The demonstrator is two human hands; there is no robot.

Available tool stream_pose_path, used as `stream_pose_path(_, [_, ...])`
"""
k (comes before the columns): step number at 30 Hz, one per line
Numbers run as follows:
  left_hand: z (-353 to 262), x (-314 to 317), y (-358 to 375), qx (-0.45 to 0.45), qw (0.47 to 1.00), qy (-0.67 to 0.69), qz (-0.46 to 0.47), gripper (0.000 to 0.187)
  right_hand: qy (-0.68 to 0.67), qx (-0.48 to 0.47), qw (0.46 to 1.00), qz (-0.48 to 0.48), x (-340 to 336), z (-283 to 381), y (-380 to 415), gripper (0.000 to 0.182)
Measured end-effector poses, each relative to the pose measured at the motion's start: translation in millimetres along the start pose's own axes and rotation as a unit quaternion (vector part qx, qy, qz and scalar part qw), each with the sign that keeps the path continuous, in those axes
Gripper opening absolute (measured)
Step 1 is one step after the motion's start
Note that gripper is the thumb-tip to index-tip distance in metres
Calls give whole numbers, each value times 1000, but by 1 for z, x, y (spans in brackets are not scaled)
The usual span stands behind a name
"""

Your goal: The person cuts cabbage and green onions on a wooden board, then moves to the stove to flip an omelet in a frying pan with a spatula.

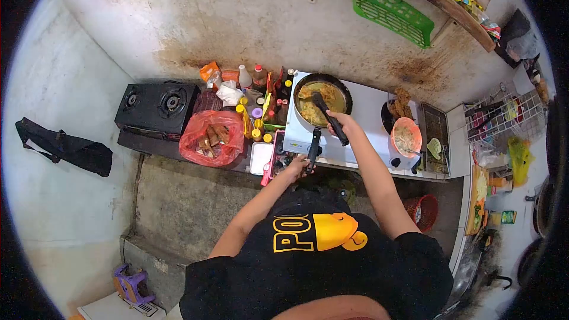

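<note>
A frying pan (347,92) sits on the white stove, with golden, fried-looking food (308,90) in oil inside it. My left hand (297,168) is closed around the pan's black handle (314,145), below the pan. My right hand (342,124) grips a black spatula (322,104) by its handle, and the spatula's blade rests over the food in the pan. Part of the food is hidden under the blade. To the right of my right hand, an orange bowl (405,124) of pale batter-like mix stands on the stove, with a utensil in it.
Browned fried pieces (402,104) lie behind the bowl. Left of the stove (370,112) crowd bottles (259,77), a white container (260,159) and a red plastic bag (228,148) of brown pieces. Farther left is a black two-burner stove (155,109). A dish rack (504,118) stands right.
</note>
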State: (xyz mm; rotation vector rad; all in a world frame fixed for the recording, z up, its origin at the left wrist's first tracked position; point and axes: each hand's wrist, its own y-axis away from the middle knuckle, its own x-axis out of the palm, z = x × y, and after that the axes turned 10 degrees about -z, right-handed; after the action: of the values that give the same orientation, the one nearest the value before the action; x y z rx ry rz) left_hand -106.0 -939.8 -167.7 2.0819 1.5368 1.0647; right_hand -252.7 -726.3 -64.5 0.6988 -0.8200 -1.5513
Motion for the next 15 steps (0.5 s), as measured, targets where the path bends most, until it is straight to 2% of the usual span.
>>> stream_pose_path(1, [1, -1, -1, -3, 1000, 5, 0, 26, 35, -42, 997, -49, -1, 0, -3, 42])
stream_pose_path(2, [1, 0, -1, -2, 1000, 5, 0, 26, 36, -42, 997, -49, 4, 3, 13, 42])
stream_pose_path(3, [0, 0, -1, -3, 1000, -1, -2, 26, 168, -149, 962, -157, 7, 7, 30, 41])
stream_pose_path(5, [-2, -1, 0, -2, 1000, -6, -4, 26, 380, -343, 794, -328, 8, 6, 37, 40])
stream_pose_path(6, [-2, -1, 1, -2, 1000, -5, -2, 25, 381, -343, 793, -328, 9, 5, 39, 40])
stream_pose_path(8, [-6, 2, 7, -3, 1000, -6, 3, 24, 528, -437, 616, -389, 20, 3, 55, 33])
stream_pose_path(9, [-9, 3, 9, -11, 1000, -17, 2, 27, 527, -435, 616, -391, 22, 0, 48, 33])
stream_pose_path(11, [-13, 4, 12, -19, 999, -28, 0, 31, 594, -459, 525, -402, 33, -5, 29, 28])
stream_pose_path(12, [-14, 4, 13, -14, 999, -30, 5, 31, 593, -459, 526, -402, 36, -7, 27, 28])
stream_pose_path(13, [-12, 2, 12, -9, 999, -32, 11, 32, 615, -464, 505, -389, 42, -9, 34, 18])
stream_pose_path(15, [-8, 0, 8, 7, 999, -26, 18, 29, 641, -463, 474, -387, 51, -13, 40, 13])
